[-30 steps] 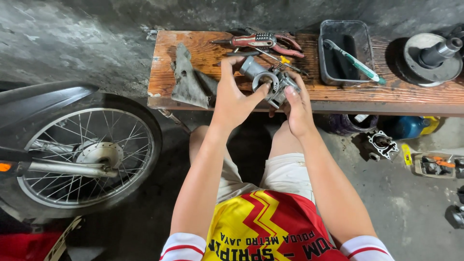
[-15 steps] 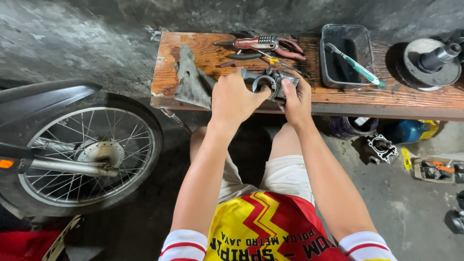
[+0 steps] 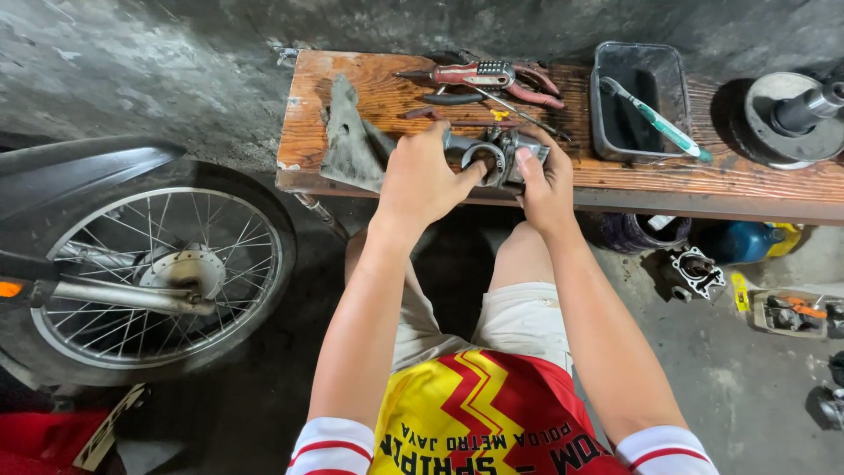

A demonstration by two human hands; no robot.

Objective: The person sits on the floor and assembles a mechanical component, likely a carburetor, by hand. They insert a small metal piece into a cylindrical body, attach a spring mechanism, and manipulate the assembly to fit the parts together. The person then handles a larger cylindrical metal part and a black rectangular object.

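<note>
On a worn wooden bench [image 3: 369, 84] against a concrete wall, a grey metal engine part [image 3: 492, 154] lies near the front edge. The left hand [image 3: 422, 180] clasps its side; the right hand [image 3: 545, 180] pinches its other end. The part appears steadied for handling; any further move calls for firm support. A grey rag [image 3: 352, 141] lies beside it, red-handled pliers [image 3: 501, 79] behind.

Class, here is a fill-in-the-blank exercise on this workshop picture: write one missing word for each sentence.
1. Both hands hold a grey metal engine part over the wooden ____.
2. A grey crumpled rag lies beside the ____ hand.
3. The green-handled toothbrush rests in a dark rectangular plastic ____.
4. The spoked motorcycle wheel stands on the person's ____ side.

Missing words: bench; left; tray; left
</note>
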